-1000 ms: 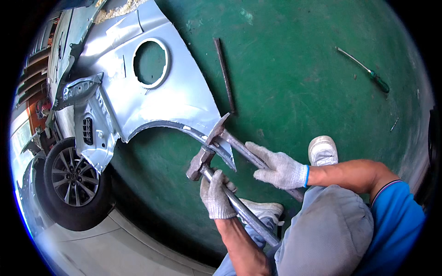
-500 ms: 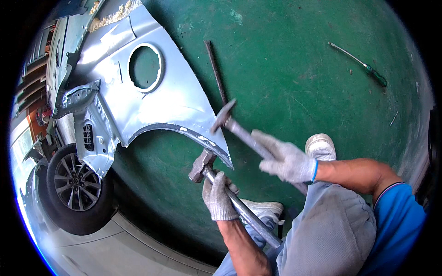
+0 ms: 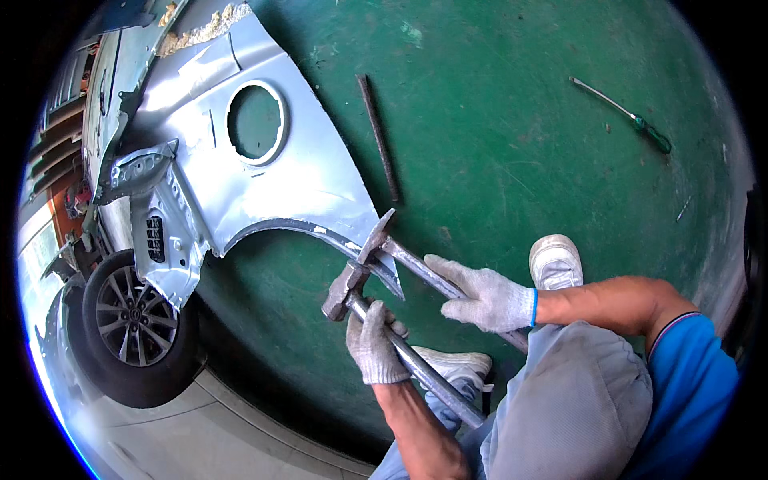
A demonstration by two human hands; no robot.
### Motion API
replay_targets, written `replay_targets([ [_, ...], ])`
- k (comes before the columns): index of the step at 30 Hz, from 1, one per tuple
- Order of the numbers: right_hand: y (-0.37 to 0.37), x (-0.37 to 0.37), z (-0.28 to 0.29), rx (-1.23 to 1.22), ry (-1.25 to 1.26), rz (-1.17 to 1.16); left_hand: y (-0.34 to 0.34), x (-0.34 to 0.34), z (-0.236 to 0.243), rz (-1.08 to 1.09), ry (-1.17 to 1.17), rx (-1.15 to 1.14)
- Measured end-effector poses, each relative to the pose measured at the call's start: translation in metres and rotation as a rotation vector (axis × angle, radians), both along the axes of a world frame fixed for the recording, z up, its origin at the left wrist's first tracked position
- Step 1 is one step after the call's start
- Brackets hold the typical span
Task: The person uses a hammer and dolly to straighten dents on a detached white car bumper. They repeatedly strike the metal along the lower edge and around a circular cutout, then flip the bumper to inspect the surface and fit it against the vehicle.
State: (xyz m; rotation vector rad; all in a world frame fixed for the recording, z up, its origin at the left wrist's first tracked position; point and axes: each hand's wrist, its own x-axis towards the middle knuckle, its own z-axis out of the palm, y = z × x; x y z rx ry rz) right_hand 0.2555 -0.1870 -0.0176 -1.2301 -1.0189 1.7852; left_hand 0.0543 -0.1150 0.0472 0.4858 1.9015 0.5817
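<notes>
A silver car body panel (image 3: 312,176) with a round fuel-filler opening and a curved wheel-arch edge lies at the upper left. My gloved left hand (image 3: 373,344) is wrapped round the metal handle of a sledgehammer (image 3: 344,292), close below its blocky head, which sits at the arch edge near the panel's pointed tip. My gloved right hand (image 3: 488,296) grips a body hammer (image 3: 420,268) by its metal handle. The body hammer's head lies over the arch edge, just above the sledgehammer head; whether it touches the panel I cannot tell.
A rusty flat bar (image 3: 378,136) lies on the green floor (image 3: 480,96) right of the panel. Farther right is a screwdriver (image 3: 628,116) with a green handle. At left stand a car wheel (image 3: 136,312) and pale bodywork (image 3: 240,436). My shoes (image 3: 556,260) are close below the hammers.
My right hand has swung the body hammer down and left onto the arch edge. My left hand and the sledgehammer have shifted only slightly.
</notes>
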Motion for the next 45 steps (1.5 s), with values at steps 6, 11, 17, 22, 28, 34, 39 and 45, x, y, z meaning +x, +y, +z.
replay_targets([
  [6, 0.002, 0.001, 0.001, -0.061, 0.016, 0.020, -0.002, 0.007, 0.000, -0.001, 0.020, 0.006],
  [11, 0.001, 0.005, -0.013, -0.011, 0.035, -0.053, -0.001, 0.012, 0.002, -0.014, 0.022, 0.001],
  [17, 0.011, 0.020, 0.016, -0.244, 0.007, -0.236, 0.000, 0.012, 0.004, 0.012, -0.028, 0.000],
  [22, -0.002, 0.005, 0.004, -0.060, 0.081, 0.035, -0.002, 0.010, 0.005, 0.009, 0.035, -0.026],
  [28, 0.001, 0.005, 0.005, -0.098, 0.064, -0.004, -0.005, 0.014, 0.003, 0.012, -0.028, -0.024],
  [34, 0.022, 0.033, 0.019, -0.287, 0.124, -0.108, -0.003, 0.018, 0.007, 0.020, -0.010, -0.010],
  [39, 0.001, 0.014, -0.001, 0.070, -0.137, -0.262, -0.003, 0.018, 0.003, 0.001, -0.042, -0.013],
  [45, -0.006, 0.011, 0.007, -0.066, 0.085, 0.023, -0.001, 0.019, 0.008, 0.035, -0.020, 0.006],
])
